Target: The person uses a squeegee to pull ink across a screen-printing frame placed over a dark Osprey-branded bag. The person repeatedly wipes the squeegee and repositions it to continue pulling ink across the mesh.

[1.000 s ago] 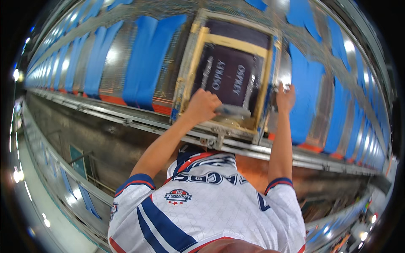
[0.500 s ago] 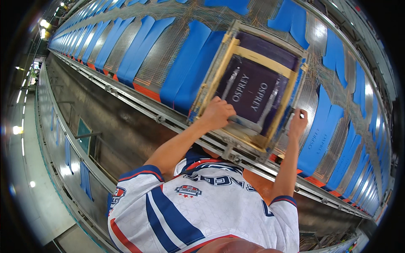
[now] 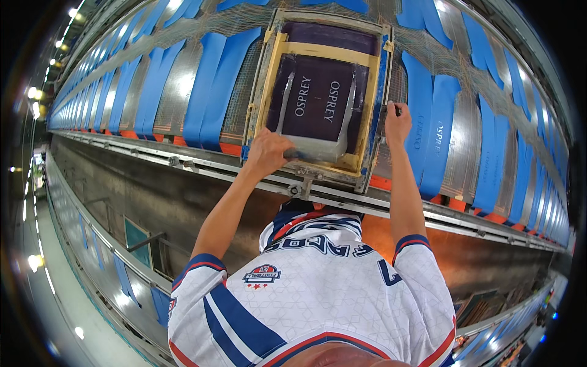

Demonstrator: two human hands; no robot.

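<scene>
A printing screen [image 3: 318, 55] in a yellow-taped frame lies over the long table in front of me, its dark mesh bearing two rows of pale lettering. My left hand [image 3: 268, 151] is closed at the frame's near left corner, on the left end of what looks like a greyish squeegee [image 3: 318, 148]. The squeegee lies across the near end of the mesh, and pale ink streaks run up both sides of the lettering. Beside the frame's right edge, my right hand [image 3: 398, 124] is closed around a small dark piece, mostly hidden by the fingers.
Blue fabric panels [image 3: 211, 85] lie in rows along the table on both sides. The panel [image 3: 428, 122] right of the frame carries pale lettering. A metal rail [image 3: 202, 170] with clamps runs along the near edge. Another rail and table [image 3: 122, 257] curve round to my lower left.
My view has turned, so the frame now sits further left and more upright in the picture. Both hands keep their places at the frame, the left on the squeegee.
</scene>
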